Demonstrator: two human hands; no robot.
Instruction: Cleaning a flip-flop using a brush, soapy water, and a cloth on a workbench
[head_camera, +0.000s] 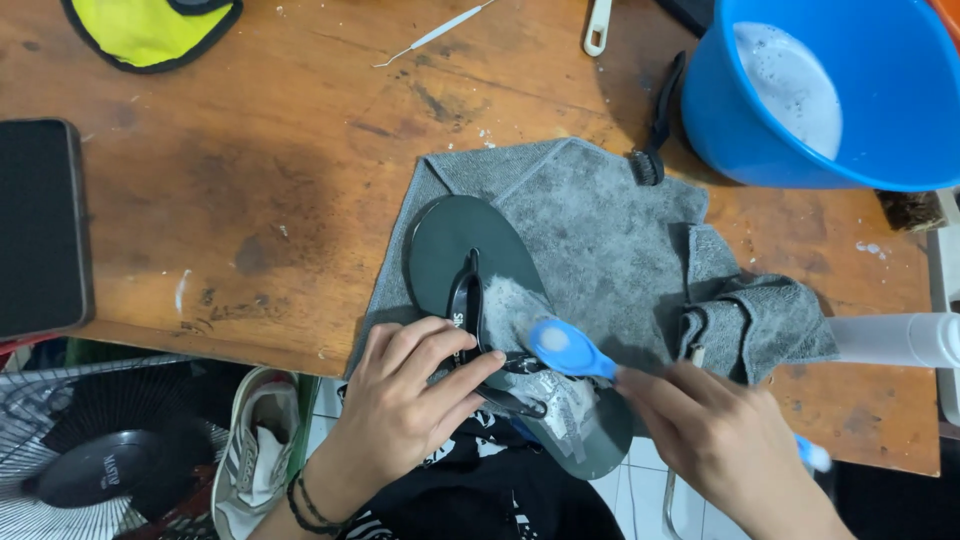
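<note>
A dark green flip-flop sandal (455, 245) lies on a grey towel (610, 240) at the table's front edge, its heel past the edge. My left hand (405, 395) grips the sandal's black strap and holds it down. My right hand (715, 435) holds a blue-headed brush (565, 348), its head pressed on the sandal's foamy footbed just right of the strap. White suds cover the middle and heel of the sandal.
A blue bucket (760, 130) of soapy water stands at the back right. A black phone (38, 228) lies at the left edge, a yellow cloth (150, 30) at the back left. A white bottle (895, 340) lies at the right. A sneaker (262, 440) and fan (90, 460) sit on the floor.
</note>
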